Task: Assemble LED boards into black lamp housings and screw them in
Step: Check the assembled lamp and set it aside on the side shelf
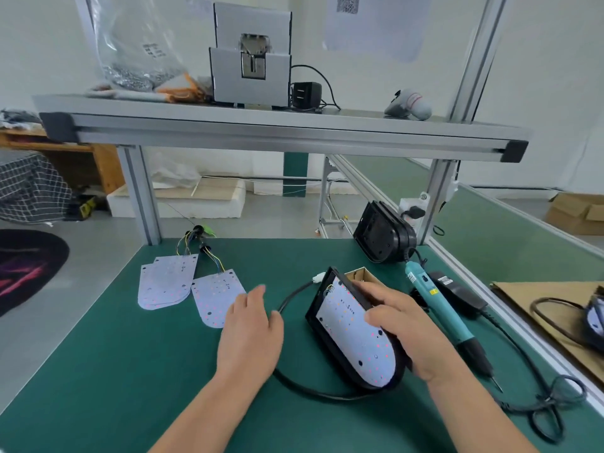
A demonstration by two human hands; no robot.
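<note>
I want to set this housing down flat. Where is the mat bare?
Bare: the near-left mat, this side of the loose LED boards and left of the left hand. Crowded: right of the lamp housing, with screwdriver, cardboard box and cords.

Bright, even, diffuse light fills the room, leaving only faint, soft shadows on the green mat [130,371] under the left hand [251,331] and the black lamp housing [318,308]. The white wall [539,76] looks washed out. The shelf rail [277,138] bows from wide-angle distortion, and that hand's fingertips [260,289] are slightly smeared.
</note>
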